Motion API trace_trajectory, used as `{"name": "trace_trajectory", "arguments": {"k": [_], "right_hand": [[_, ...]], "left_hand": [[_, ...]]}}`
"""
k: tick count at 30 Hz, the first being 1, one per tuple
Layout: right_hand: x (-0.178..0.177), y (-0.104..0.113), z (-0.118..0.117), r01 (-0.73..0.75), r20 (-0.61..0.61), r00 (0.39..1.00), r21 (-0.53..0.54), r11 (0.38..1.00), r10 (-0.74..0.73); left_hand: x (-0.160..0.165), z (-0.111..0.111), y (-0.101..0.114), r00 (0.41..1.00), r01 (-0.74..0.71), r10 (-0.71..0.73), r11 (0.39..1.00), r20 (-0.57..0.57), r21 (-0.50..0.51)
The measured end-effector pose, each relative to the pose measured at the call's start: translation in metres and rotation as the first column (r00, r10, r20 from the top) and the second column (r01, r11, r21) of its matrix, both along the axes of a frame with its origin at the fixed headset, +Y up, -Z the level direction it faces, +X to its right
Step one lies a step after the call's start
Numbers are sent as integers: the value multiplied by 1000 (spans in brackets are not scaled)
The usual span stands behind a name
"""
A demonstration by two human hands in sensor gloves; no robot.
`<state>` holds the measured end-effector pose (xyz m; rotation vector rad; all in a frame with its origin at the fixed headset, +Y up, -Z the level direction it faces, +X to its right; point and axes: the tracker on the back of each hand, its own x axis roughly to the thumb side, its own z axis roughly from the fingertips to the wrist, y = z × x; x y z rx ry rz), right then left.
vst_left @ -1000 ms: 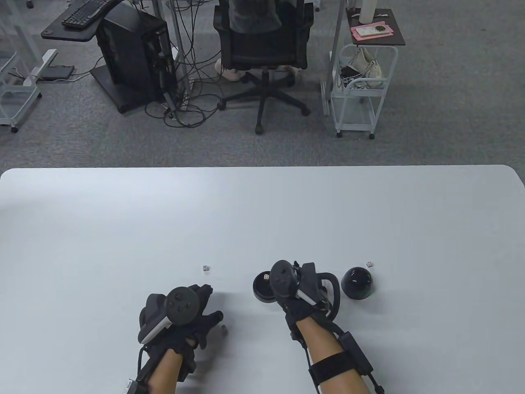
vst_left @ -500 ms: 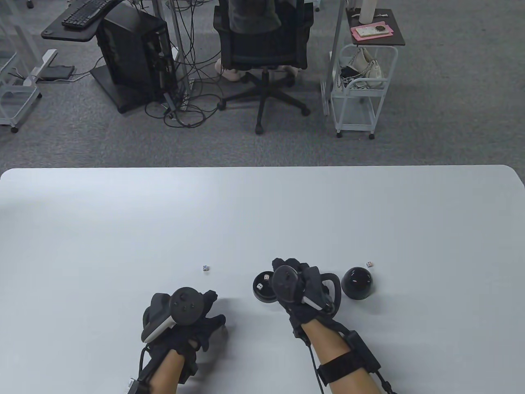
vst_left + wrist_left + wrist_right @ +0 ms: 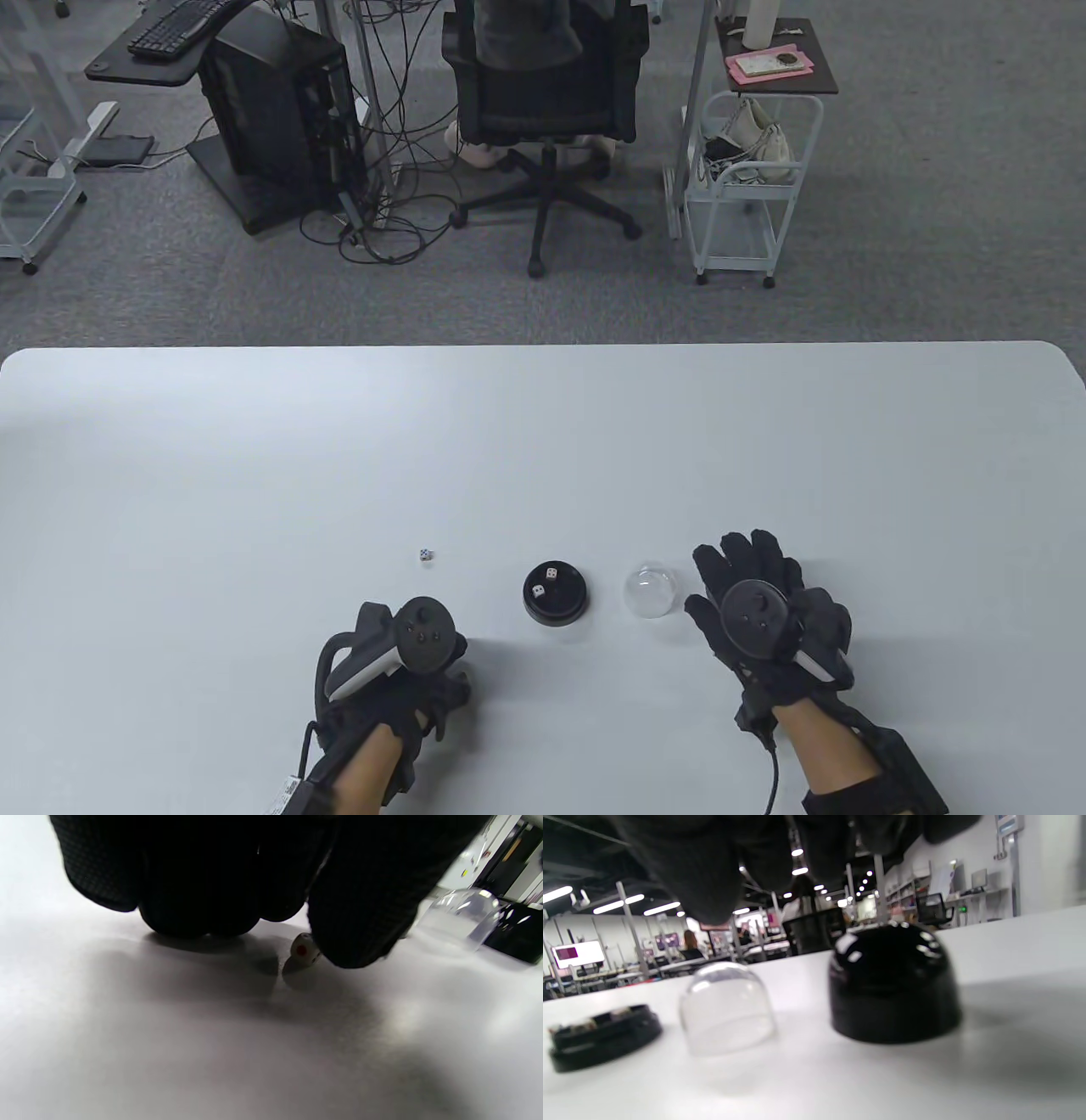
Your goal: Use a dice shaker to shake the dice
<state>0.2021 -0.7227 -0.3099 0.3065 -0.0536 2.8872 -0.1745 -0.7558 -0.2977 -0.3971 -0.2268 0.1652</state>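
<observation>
The black shaker base (image 3: 555,592) sits on the table with two dice in it; it also shows in the right wrist view (image 3: 602,1035). A clear dome (image 3: 651,592) stands just right of it, mouth down. My right hand (image 3: 755,586) is spread open above the black dome cover (image 3: 895,984), which it hides in the table view; the fingers (image 3: 712,878) hang above without touching. My left hand (image 3: 437,675) is curled down on the table, one fingertip (image 3: 356,921) against a small die (image 3: 304,949) lying there. Another die (image 3: 425,555) lies loose farther out.
The white table (image 3: 543,441) stretches far beyond the objects. Past its far edge are an office chair (image 3: 543,102), a computer tower (image 3: 280,110) and a white cart (image 3: 747,187).
My right hand left the shaker base and moved right, over the black dome cover. The clear dome now shows beside the base. My left hand shifted a little right, over its die.
</observation>
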Motion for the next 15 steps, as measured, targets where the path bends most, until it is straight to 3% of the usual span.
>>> {"name": "trace_trajectory", "arguments": {"k": [8,15], "right_hand": [[-2,2,6,-88,-120,989,33,996,92],[5,-8,16,-85,-177,980,36,996,90]], "left_hand": [[12,-2,-9,995,103,-101,990,-16,100],[14,-6,-9,994,98,-94,991,-52,95]]}}
